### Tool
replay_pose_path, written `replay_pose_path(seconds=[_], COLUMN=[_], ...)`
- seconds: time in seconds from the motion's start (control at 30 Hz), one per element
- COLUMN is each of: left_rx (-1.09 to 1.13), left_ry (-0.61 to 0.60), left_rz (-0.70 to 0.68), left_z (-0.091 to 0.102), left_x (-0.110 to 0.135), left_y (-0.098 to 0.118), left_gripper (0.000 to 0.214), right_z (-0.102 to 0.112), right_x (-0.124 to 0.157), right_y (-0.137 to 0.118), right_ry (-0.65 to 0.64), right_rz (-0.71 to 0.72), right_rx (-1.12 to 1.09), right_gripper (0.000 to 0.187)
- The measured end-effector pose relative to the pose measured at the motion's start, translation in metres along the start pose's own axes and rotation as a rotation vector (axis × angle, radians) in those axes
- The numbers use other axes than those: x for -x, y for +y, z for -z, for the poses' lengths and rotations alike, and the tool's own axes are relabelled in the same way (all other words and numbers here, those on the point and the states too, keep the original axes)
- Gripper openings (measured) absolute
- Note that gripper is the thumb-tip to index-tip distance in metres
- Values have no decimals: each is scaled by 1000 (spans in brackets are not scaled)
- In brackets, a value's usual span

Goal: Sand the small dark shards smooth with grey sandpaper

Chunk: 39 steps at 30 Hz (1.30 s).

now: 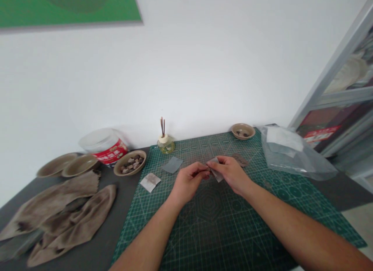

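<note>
Above the green cutting mat, my two hands meet at the fingertips. My left hand is closed in a pinch on a small, dark, pebble-like piece, mostly hidden by the fingers. A folded grey piece of sandpaper is held between thumb and fingers of my right hand, its edge against the left fingertips. To the left on the mat lie a grey sandpaper square and a whitish square with a brown smudge. Behind my right hand is a brownish flat piece, partly covered.
A bowl of pebbles stands left of the mat, near a red-labelled tub, two more bowls and brown cloths. At the back are a reed diffuser and a small bowl; a clear plastic bag lies right.
</note>
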State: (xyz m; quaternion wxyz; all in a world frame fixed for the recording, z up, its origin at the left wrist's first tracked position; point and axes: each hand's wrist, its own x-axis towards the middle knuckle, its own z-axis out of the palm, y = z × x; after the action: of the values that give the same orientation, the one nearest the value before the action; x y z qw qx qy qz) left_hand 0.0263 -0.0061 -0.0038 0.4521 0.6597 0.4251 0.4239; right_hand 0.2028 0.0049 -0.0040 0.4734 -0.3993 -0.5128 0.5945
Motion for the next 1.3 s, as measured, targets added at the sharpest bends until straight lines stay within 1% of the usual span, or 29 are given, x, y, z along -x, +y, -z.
replay_pose_path(seconds=[0.13, 0.2, 0.27, 0.37, 0.47, 0.53, 0.57, 0.7, 0.83, 0.9, 1.0, 1.1, 1.17, 1.23, 1.3], left_rx=[26, 55, 46, -45, -73, -94, -121, -207, -161, -139, -155, -208, -169, -29, 137], left_ry=[71, 90, 86, 90, 115, 108, 93, 30, 65, 85, 112, 122, 131, 129, 95], left_rz=[2, 0, -7, -28, -57, -72, -78, -81, -52, -41, -28, -33, -17, 21, 54], left_z=[-1, -2, -3, -4, -5, -5, -6, -10, -10, -8, -3, 0, 1, 0, 0], left_x=[0, 0, 0, 1, 2, 2, 3, 4, 3, 2, -1, -3, -4, -5, -6], left_y=[1, 1, 0, -1, -2, -1, -1, 1, 2, 2, 3, 4, 4, 4, 2], left_gripper=[7, 9, 8, 8, 7, 8, 8, 11, 9, 10, 12, 13, 14, 16, 18], right_z=[2, 2, 1, 0, 1, 1, 0, -2, 3, 7, 9, 5, 4, 4, 5], right_x=[0, 0, 1, 1, 1, 1, 1, -2, -5, -6, -5, -3, -3, -3, -3], right_y=[-3, -4, -3, -2, -2, -1, 0, 5, 5, 2, 0, 0, 1, 1, 1], right_ry=[-89, -112, -82, -19, -59, -79, -67, 49, 158, 195, 151, 81, 49, 14, -21], right_rz=[-19, -9, -4, -16, -16, -18, -21, -18, 49, 117, 204, 233, 224, 201, 187], right_rx=[-61, -71, -66, -49, -38, -35, -31, -20, -26, 60, 290, 442, 433, 355, 272], right_gripper=[28, 27, 27, 30, 31, 29, 28, 28, 30, 31, 28, 23, 22, 22, 23])
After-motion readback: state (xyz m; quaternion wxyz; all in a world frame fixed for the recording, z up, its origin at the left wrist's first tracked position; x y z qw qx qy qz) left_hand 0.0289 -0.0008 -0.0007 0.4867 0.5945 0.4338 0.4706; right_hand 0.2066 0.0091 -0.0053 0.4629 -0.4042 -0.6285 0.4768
